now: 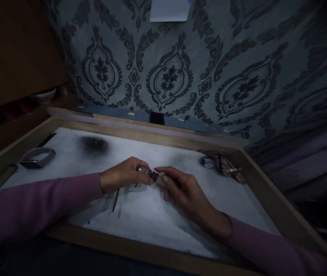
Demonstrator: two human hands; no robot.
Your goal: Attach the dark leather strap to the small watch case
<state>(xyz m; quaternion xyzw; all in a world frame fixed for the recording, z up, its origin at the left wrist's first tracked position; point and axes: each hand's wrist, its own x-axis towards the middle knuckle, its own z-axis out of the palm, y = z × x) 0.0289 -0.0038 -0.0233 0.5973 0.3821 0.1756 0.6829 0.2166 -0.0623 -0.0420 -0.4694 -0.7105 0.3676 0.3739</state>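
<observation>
My left hand point(126, 174) is closed around a small wristwatch point(144, 170) with a round, shiny case. It holds the watch over the middle of the white surface. Close against it, my right hand point(183, 188) pinches a thin silvery piece point(158, 173) that meets the watch's right edge. Whether that piece is a tool or part of the watch is too small to make out. A dark patch, perhaps strap, shows between the fingertips of both hands. Below my left wrist a thin dark strip point(116, 200) slants downward, its upper end hidden by the hand.
A raised wooden rim point(267, 193) surrounds the white surface point(94, 214). A grey band-like loop point(38, 158) lies at the left. Several watches and bracelets point(223, 165) are heaped at the right. A patterned wall rises behind, and a bowl point(44, 96) sits on a shelf.
</observation>
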